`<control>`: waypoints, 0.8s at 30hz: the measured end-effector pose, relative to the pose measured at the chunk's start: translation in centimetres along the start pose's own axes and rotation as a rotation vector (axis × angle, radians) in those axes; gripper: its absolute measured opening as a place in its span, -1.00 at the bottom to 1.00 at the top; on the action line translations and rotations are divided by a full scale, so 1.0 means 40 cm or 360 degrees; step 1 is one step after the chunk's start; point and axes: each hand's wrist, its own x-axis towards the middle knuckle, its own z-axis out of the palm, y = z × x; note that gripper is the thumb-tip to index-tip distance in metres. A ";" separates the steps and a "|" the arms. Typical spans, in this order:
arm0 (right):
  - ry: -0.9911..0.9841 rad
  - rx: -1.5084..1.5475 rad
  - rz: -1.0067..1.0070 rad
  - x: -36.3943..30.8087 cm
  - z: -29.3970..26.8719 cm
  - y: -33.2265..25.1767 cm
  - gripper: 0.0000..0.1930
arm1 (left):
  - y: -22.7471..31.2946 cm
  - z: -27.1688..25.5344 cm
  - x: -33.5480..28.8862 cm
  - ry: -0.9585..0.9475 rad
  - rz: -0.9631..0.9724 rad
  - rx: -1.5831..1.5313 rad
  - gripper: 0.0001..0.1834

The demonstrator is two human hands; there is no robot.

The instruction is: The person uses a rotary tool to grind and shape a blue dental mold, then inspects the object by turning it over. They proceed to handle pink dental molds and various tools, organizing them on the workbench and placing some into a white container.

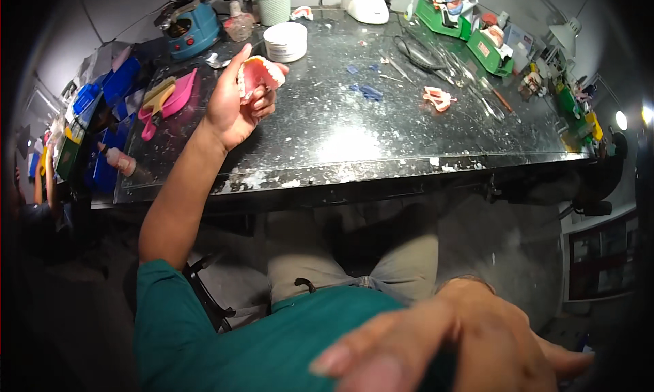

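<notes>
My left hand point(225, 113) is raised over the left part of the dark workbench. Its fingers and thumb are wrapped round a pink denture point(256, 72) with a row of pale teeth, held with the hollow palate side showing. Just behind the denture stands a white round tub point(286, 46). Close in front of my green shirt, at the lower right, is my right hand point(470, 337), large and partly blurred. Its fingers are stretched and apart, and nothing shows in them; the lower part is cut off by the frame edge.
A blue machine point(192, 32) stands at the back left, near a pink dustpan point(181, 92). Blue scraps point(368, 92), a small pink piece point(437, 99) and metal hand tools point(487, 106) lie on the worn workbench point(306, 126). Green boxes point(485, 51) line the right.
</notes>
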 end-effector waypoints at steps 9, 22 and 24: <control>0.0387 -0.0770 -0.0059 0.032 -0.243 0.036 -0.09 | -0.061 0.068 0.165 0.0100 -0.0171 -0.0169 -0.33; 0.0794 -0.2537 0.1711 -0.090 -1.064 0.083 -0.58 | -0.062 -0.095 0.163 0.0585 0.0027 0.1783 -0.67; 0.0833 -0.2472 0.1709 -0.103 -1.066 0.042 -0.56 | -0.067 -0.089 0.141 0.0635 0.0139 0.1932 -0.68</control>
